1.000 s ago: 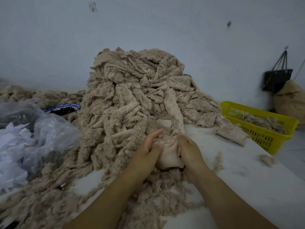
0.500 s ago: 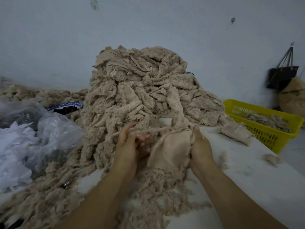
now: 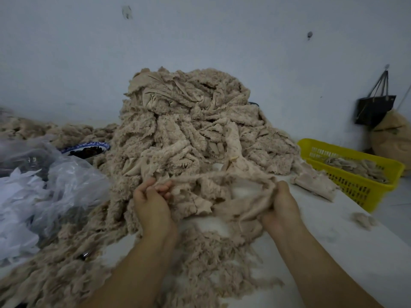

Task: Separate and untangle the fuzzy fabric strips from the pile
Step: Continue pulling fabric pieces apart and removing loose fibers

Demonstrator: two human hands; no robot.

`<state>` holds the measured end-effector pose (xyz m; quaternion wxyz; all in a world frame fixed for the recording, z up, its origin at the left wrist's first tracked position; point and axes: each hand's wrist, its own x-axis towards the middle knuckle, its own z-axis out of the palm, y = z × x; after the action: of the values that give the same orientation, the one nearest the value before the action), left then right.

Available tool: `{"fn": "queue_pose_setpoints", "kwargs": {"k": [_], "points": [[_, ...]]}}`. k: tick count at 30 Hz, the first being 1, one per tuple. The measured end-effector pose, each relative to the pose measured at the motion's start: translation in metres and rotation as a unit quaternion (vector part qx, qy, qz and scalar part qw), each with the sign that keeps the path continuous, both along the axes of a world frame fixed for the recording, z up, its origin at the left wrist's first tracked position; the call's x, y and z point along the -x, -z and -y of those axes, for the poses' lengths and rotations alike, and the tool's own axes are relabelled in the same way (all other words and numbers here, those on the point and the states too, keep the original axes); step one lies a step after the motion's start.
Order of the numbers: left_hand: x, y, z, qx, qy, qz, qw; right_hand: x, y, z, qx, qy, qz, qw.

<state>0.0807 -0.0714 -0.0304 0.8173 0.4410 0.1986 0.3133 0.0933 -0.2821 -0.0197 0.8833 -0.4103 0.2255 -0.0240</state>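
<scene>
Fingers curled, my left hand [image 3: 153, 203] pinches one end of a single fuzzy strip [image 3: 222, 177] and my right hand [image 3: 282, 204] grips the other, stretching it just above the white table [image 3: 333, 245]. Behind it rises one big pile [image 3: 189, 130] of strips. Farther back sit one yellow basket [image 3: 355, 185] on the right and one bowl [image 3: 86, 150] on the left.
</scene>
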Motion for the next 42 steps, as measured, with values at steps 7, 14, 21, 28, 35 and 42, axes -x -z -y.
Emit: {"fn": "queue_pose_setpoints", "kwargs": {"k": [7, 14, 21, 28, 35, 42], "points": [[0.004, -0.001, -0.005, -0.031, -0.015, -0.016, 0.999, 0.003, -0.001, 0.017, -0.068, 0.047, 0.071, 0.994], [0.017, 0.002, 0.026, -0.481, 0.133, -0.009, 0.867, 0.015, -0.004, -0.017, 0.185, -0.113, 0.131, 0.967], [0.020, 0.002, 0.028, -0.192, 0.413, -0.068, 0.888, 0.036, 0.016, -0.058, 0.633, -0.303, 0.314, 0.639], [0.007, -0.005, 0.015, 0.066, 0.377, -0.073, 0.921, 0.037, 0.023, -0.058, 0.577, -0.315, 0.268, 0.705], [0.032, 0.006, 0.047, -0.484, 0.406, -0.040, 0.774, 0.017, 0.017, -0.045, 0.291, -0.226, 0.091, 0.925], [0.034, 0.003, 0.045, -0.535, 0.383, 0.032, 0.753, 0.003, 0.008, -0.018, 0.030, -0.063, 0.017, 0.997]]}}
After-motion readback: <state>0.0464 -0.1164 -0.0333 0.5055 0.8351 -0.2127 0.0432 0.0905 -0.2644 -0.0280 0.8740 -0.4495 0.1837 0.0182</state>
